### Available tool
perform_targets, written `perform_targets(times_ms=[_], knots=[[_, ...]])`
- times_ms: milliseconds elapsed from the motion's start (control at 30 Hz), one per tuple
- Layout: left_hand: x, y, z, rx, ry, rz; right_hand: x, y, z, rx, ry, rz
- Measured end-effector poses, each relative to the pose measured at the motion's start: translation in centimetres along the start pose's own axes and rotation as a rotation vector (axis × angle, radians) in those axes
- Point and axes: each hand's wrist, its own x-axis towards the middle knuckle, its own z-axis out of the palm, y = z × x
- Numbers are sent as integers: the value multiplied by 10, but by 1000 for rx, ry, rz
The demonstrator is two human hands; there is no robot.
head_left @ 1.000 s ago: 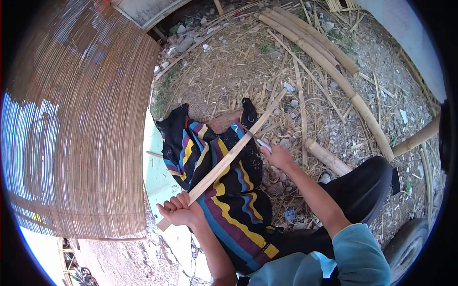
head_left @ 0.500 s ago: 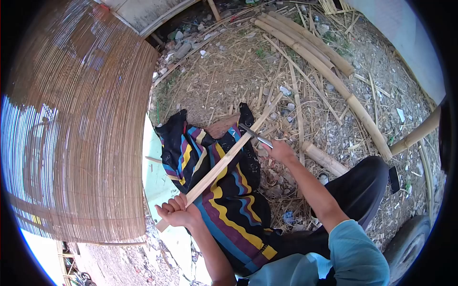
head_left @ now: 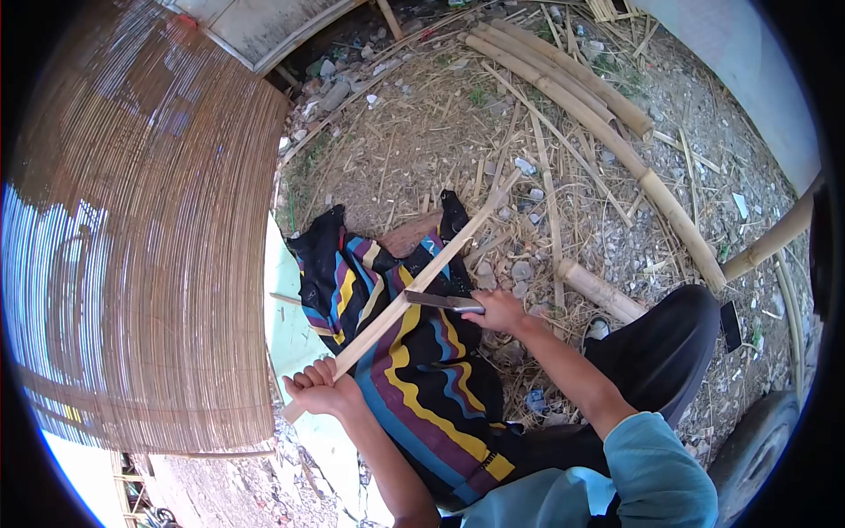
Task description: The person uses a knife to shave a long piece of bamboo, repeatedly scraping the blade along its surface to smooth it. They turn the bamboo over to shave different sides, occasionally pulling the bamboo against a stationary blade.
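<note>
My left hand (head_left: 319,390) is closed round the lower end of a long, pale bamboo strip (head_left: 374,333), which slants up to the right. In my right hand (head_left: 495,311) is the handle of a knife (head_left: 440,301), whose blade points left and touches the strip about midway along it. Beneath both lies a striped cloth (head_left: 422,378) in black, yellow, blue and purple, spread over my lap and the ground. A reddish-brown block (head_left: 412,234) shows behind the cloth's far part.
A bamboo slat screen (head_left: 176,264) stands at the left. Long bamboo poles (head_left: 607,132) lie at the upper right, with a shorter piece (head_left: 600,290) nearer my knee. A tyre (head_left: 755,453) is at the lower right. Splinters and stones litter the ground.
My right hand and the knife have moved down and left along the strip, from its upper part to about its middle. The blade now lies more level. My left hand keeps its hold, slightly lower.
</note>
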Motion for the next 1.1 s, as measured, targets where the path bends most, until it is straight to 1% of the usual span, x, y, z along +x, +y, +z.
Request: perform_targets(times_ms=[33,67,100,133,200,233,267,333,400,500,567,600,633,700,733,800,833,867,900,933,1000,1033,1067,1100], knots=[[3,1,0,-25,-23,-33,-1,-4,-1,-11,22,19],[0,3,-1,-33,-23,-22,3,-7,-4,-25,52,32],[-7,3,-1,-31,-33,-9,-3,-11,-11,33,4,77],[-14,2,-1,-24,-44,-2,-5,-14,-17,34,9,75],[-20,2,-1,-15,-65,16,-17,-21,-32,90,-27,157],[-22,1,0,-20,-86,31,-18,-24,-33,83,12,133],[-23,1,0,-27,-109,49,-19,-30,-35,78,5,138],[-21,0,-2,-52,-132,47,-11,-54,-44,103,-56,5],[-23,-1,-1,-61,-145,56,-3,-84,-53,19,-57,-146],[-23,-1,-1,-37,-137,66,3,-91,-49,29,-56,-178],[-23,0,-1,-41,-122,55,7,-71,-45,-17,-61,-33],[-24,1,-2,-49,-109,39,11,-45,-24,108,5,233],[-18,0,-6,-56,-115,10,21,-32,-34,227,7,535],[-22,0,-12,-48,-128,29,27,6,-53,-7,0,573],[-19,-2,-8,-45,-164,46,30,7,-60,-1,19,574],[-25,0,-6,-3,-163,50,16,4,-79,-73,-72,346],[-26,1,-3,15,-144,67,13,-15,-91,-31,-141,339],[-26,0,2,18,-133,89,13,-22,-86,-39,-142,339],[-25,0,5,28,-97,77,9,-32,-74,6,-103,276],[-23,-1,6,26,-102,83,7,-43,-61,57,-62,212],[-21,-3,2,0,-118,79,5,-76,-53,241,-112,192],[-20,-2,-2,7,-176,59,3,-92,-53,279,-103,173],[-19,-3,-3,17,-173,60,0,-105,-54,316,-98,157],[-21,-3,-1,-44,-224,20,-1,-113,-53,333,-136,112]])
